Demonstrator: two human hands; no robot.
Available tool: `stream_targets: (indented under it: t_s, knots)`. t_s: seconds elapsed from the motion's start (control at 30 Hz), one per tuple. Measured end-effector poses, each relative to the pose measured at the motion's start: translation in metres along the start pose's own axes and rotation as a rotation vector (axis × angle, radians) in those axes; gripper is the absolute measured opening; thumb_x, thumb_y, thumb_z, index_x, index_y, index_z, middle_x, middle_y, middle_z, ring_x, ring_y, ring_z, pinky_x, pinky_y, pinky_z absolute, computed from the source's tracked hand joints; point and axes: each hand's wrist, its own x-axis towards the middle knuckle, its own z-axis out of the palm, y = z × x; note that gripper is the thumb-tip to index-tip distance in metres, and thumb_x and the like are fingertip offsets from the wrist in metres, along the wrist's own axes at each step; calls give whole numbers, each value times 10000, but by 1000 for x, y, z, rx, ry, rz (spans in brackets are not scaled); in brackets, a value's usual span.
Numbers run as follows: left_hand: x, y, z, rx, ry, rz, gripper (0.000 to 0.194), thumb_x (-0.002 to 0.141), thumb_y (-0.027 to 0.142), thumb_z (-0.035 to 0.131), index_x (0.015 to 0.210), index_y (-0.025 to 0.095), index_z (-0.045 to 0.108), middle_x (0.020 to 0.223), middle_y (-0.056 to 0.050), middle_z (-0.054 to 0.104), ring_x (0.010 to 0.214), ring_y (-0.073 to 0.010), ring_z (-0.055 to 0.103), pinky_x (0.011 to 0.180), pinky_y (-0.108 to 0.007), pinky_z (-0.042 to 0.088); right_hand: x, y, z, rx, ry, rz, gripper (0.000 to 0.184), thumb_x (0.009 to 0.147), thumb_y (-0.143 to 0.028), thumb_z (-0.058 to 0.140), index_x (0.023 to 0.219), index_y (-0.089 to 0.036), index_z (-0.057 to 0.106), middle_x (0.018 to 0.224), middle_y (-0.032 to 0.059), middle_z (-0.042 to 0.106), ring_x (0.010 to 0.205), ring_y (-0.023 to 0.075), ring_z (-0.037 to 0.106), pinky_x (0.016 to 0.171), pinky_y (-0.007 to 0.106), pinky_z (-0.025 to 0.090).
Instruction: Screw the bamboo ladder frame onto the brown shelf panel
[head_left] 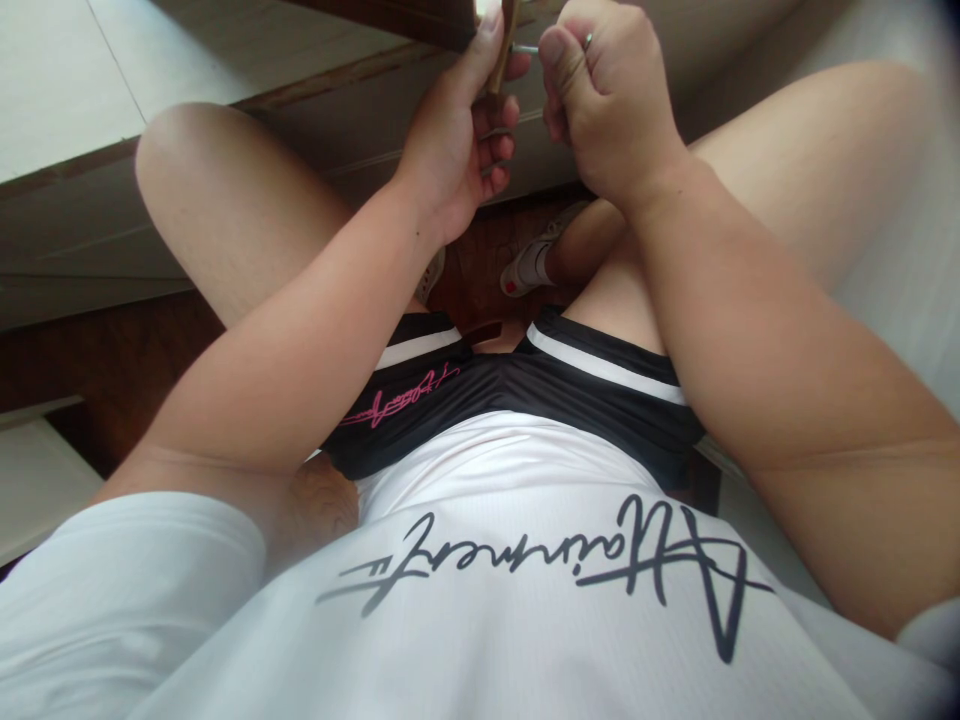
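Observation:
At the top centre, a narrow brown wooden piece (505, 55) runs up out of the picture. My left hand (457, 130) grips it, with the thumb along its near side and the fingers curled beyond it. To the right, my right hand (611, 100) is closed in a fist around a thin metal rod (527, 48), which looks like a hex key. The rod's left end reaches the side of the wooden piece. A bit of metal also shows between the fingers of that fist. Whether a screw sits at the contact point is hidden.
A dark brown panel (405, 18) lies at the top, beside the wooden piece. A pale table or bench top (67, 90) with a worn edge is at the upper left. My bent knees frame the work, above a dark reddish floor (472, 260). A white surface stands at the right.

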Motion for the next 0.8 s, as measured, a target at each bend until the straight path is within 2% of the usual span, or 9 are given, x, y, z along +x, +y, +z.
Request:
stream_targets:
  t_s: [0.07, 0.17, 0.23, 0.33, 0.37, 0.43, 0.53, 0.67, 0.8]
  knots:
    - [-1, 0, 1, 16, 8, 9, 426, 992, 542, 486, 971, 146, 641, 691, 32, 506, 481, -59, 440, 433, -184, 290, -1, -6, 3, 132, -15, 117, 531, 1043, -391, 457, 561, -170, 429, 448, -33, 418, 407, 77, 419, 480, 223, 263]
    - [-1, 0, 0, 39, 20, 21, 415, 998, 530, 485, 930, 151, 639, 680, 25, 520, 478, -64, 440, 425, -180, 289, -2, -17, 1, 461, -117, 394, 546, 1051, -353, 390, 529, -206, 328, 377, -54, 277, 302, 113, 381, 366, 249, 173]
    - [-1, -1, 0, 41, 11, 21, 419, 997, 532, 488, 911, 152, 641, 683, 22, 526, 481, -62, 444, 430, -177, 294, -2, -23, -5, 647, -226, 515, 516, 1040, -324, 371, 540, -218, 295, 379, -63, 201, 292, 121, 321, 352, 249, 172]
    - [0, -2, -1, 44, -7, 31, 427, 991, 543, 491, 921, 152, 648, 698, 22, 527, 489, -58, 456, 438, -178, 302, -2, -26, -12, 766, -380, 618, 518, 1045, -376, 319, 553, -222, 273, 392, -58, 214, 316, 112, 251, 363, 245, 206]
    - [0, -2, 0, 47, -6, 36, 424, 994, 536, 486, 923, 149, 645, 699, 25, 523, 490, -56, 455, 438, -177, 302, -1, -26, -12, 770, -379, 616, 522, 1049, -376, 310, 552, -221, 272, 400, -58, 215, 322, 111, 256, 365, 245, 220]
    - [0, -2, 0, 47, 9, 43, 417, 1004, 516, 472, 926, 141, 636, 694, 31, 514, 491, -52, 449, 438, -175, 302, 0, -23, -7, 706, -279, 546, 527, 1054, -336, 337, 544, -216, 279, 415, -61, 205, 324, 113, 308, 363, 244, 230]
    - [-1, -1, 1, 19, 29, 35, 408, 1003, 506, 483, 925, 135, 633, 678, 38, 509, 489, -49, 435, 434, -174, 302, 3, -15, 0, 395, -85, 333, 540, 1057, -285, 406, 529, -192, 342, 405, -62, 295, 330, 87, 356, 386, 235, 190]
    - [-1, 1, 1, -37, 20, 7, 371, 990, 489, 527, 912, 143, 637, 650, 40, 508, 476, -54, 432, 425, -173, 299, 3, -3, -1, 49, -50, 63, 510, 1040, -388, 471, 581, -166, 462, 463, -38, 444, 430, 73, 384, 504, 219, 259]
    - [-1, 1, -1, -68, 0, -4, 382, 1000, 502, 501, 910, 156, 634, 646, 36, 521, 467, -57, 440, 417, -171, 295, 1, -1, -2, -83, -3, -34, 470, 1031, -442, 475, 652, -169, 525, 547, -15, 490, 566, 99, 460, 630, 229, 331]
